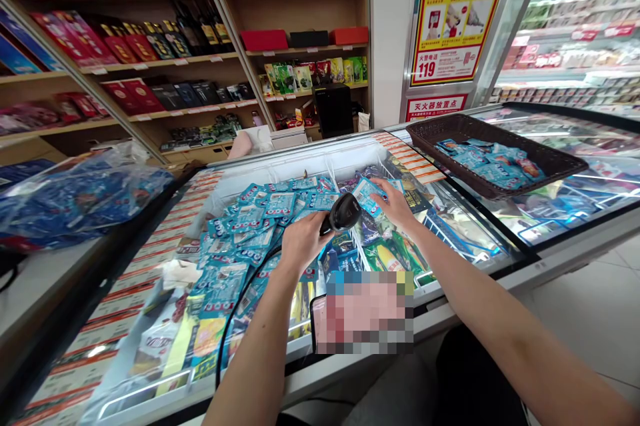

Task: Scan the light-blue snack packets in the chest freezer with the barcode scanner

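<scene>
My left hand (303, 241) is wrapped round the handle of a black barcode scanner (345, 212), whose cable runs down over the freezer. In my right hand (393, 205) is a small blue snack packet (369, 195), its printed side towards the scanner head. Below and to the left, many similar packets lie in a loose pile (250, 223) on the freezer's glass top. More of them rest in a dark brown woven basket (440, 133) at the right. Near the front edge, a phone (320, 323) lies with its screen blurred out.
A clear plastic bag (85, 203) of blue packets sits on the left. Price labels (125, 279) line the freezer glass. Behind stand shelves (295, 53) of boxes and bottles, a black monitor (332, 111) and a fire-safety poster (457, 13).
</scene>
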Available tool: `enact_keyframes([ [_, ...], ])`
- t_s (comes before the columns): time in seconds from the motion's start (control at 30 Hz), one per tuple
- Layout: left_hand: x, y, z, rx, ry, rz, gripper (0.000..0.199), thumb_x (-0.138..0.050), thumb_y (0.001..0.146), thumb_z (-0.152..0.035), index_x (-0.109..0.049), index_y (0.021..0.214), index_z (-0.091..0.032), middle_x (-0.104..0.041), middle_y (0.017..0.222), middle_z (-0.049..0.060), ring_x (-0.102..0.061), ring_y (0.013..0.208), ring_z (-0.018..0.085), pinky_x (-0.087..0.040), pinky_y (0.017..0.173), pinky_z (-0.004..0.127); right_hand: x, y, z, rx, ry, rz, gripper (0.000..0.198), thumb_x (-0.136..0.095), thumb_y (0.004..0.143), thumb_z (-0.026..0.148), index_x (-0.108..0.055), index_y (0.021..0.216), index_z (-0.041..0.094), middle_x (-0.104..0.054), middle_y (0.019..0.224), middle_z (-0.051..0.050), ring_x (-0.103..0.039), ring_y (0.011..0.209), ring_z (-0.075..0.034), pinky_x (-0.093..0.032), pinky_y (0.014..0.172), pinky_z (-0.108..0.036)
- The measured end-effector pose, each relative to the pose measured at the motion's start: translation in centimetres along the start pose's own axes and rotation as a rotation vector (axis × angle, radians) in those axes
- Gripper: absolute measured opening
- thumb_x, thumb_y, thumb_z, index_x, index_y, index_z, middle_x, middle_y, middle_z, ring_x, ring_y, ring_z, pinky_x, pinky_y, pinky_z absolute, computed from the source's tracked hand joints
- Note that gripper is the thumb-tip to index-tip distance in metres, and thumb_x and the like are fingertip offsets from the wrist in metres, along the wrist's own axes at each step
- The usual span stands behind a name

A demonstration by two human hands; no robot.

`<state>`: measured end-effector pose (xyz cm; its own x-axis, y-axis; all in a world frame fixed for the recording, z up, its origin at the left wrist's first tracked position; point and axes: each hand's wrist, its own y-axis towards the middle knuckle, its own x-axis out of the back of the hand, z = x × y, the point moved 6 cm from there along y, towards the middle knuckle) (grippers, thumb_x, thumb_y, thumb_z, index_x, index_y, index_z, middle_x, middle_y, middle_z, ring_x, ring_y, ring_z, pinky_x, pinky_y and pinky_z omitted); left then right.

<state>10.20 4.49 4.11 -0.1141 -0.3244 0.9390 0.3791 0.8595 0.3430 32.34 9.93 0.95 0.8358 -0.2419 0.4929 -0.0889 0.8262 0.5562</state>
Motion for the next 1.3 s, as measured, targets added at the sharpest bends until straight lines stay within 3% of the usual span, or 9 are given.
enact_keyframes([
  [0.37,-0.1,0.1,-0.1,-0.010,-0.007,-0.021,0.034,-0.046,0.084,-0.045,-0.054,0.109,-0.024,-0.065,0.105,0.003,-0.062,0.086,0.019,-0.038,0.059,0.026,-0.3,0.0,-0.6,-0.023,-0.010,0.001,0.047,-0.041,0.088,0.046,-0.041,0.131,0.029,-0.055,0.125,-0.004,-0.055,0.105,-0.025,-0.045,0.085,-0.038],
  [0.77,-0.5,0.5,-0.8,-0.050,0.020,-0.023,0.032,-0.046,0.084,-0.042,-0.054,0.110,-0.024,-0.065,0.101,0.006,-0.061,0.088,0.022,-0.039,0.061,0.029,-0.1,0.1,-1.1,-0.005,-0.063,-0.008,0.046,-0.038,0.088,0.048,-0.045,0.129,0.028,-0.055,0.125,-0.004,-0.053,0.109,-0.025,-0.041,0.093,-0.042],
  [0.9,-0.6,0.6,-0.9,-0.064,0.025,-0.029,0.030,-0.046,0.084,-0.040,-0.054,0.109,-0.025,-0.065,0.099,0.005,-0.061,0.086,0.021,-0.038,0.060,0.029,-0.1,0.1,-1.2,-0.011,-0.088,-0.016,0.046,-0.038,0.088,0.047,-0.044,0.130,0.028,-0.055,0.125,-0.004,-0.056,0.103,-0.025,-0.042,0.090,-0.040],
  [1.1,-0.4,0.6,-0.7,-0.064,0.019,-0.050,0.029,-0.048,0.083,-0.039,-0.053,0.108,-0.025,-0.065,0.101,0.002,-0.062,0.086,0.020,-0.038,0.059,0.028,0.0,0.1,-0.9,0.009,-0.062,-0.013,0.045,-0.039,0.088,0.045,-0.045,0.129,0.027,-0.056,0.124,-0.004,-0.053,0.110,-0.025,-0.041,0.092,-0.040],
  [1.3,-0.3,0.6,-0.9,-0.039,0.013,-0.015,0.031,-0.047,0.084,-0.041,-0.054,0.109,-0.023,-0.065,0.103,0.004,-0.061,0.087,0.019,-0.039,0.061,0.027,-0.1,0.1,-0.8,-0.020,-0.075,0.000,0.046,-0.039,0.087,0.048,-0.045,0.129,0.028,-0.059,0.120,-0.004,-0.059,0.092,-0.023,-0.045,0.083,-0.038],
])
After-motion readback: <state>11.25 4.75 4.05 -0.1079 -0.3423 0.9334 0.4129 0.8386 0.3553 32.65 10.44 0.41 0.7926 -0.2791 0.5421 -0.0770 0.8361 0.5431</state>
